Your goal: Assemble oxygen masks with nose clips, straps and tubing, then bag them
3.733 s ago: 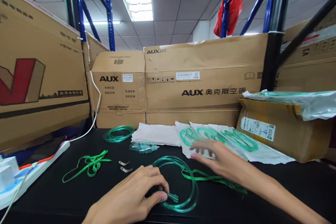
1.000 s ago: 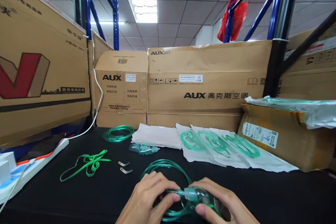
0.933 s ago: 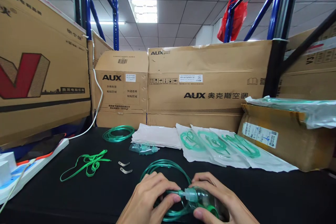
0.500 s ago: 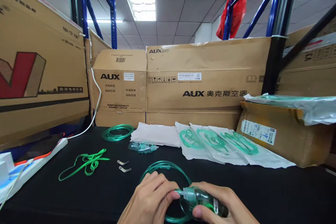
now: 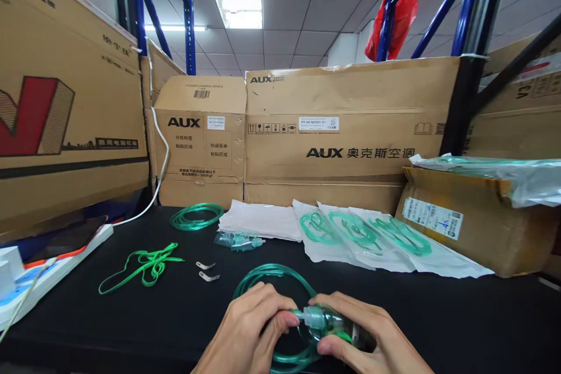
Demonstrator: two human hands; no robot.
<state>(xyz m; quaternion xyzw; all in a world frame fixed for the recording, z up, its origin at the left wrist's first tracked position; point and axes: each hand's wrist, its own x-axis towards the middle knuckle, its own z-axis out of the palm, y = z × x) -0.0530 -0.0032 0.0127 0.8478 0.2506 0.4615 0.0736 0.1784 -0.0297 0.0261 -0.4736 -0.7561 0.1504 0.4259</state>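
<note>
My right hand (image 5: 368, 333) is wrapped round a clear green oxygen mask (image 5: 337, 322), held on its side with its pale connector (image 5: 313, 317) pointing left. My left hand (image 5: 258, 327) pinches the end of the green tubing (image 5: 280, 269) at the tip of that connector. The fingers hide how far the tube sits on it. The rest of the tubing lies in a loose coil on the black table, behind and beneath both hands.
Behind lie a second tubing coil (image 5: 197, 217), a clear green plastic piece (image 5: 239, 241), white sheets (image 5: 263, 221) and several bagged tubing sets (image 5: 359, 231). Green elastic straps (image 5: 153, 266) and two metal strips (image 5: 208, 276) are at left, beyond them a power strip (image 5: 65, 280). A cardboard box (image 5: 473, 222) stands right.
Both hands keep their hold on the mask and the tube end, with only a slight shift of the fingers. The whole view has tilted a little.
</note>
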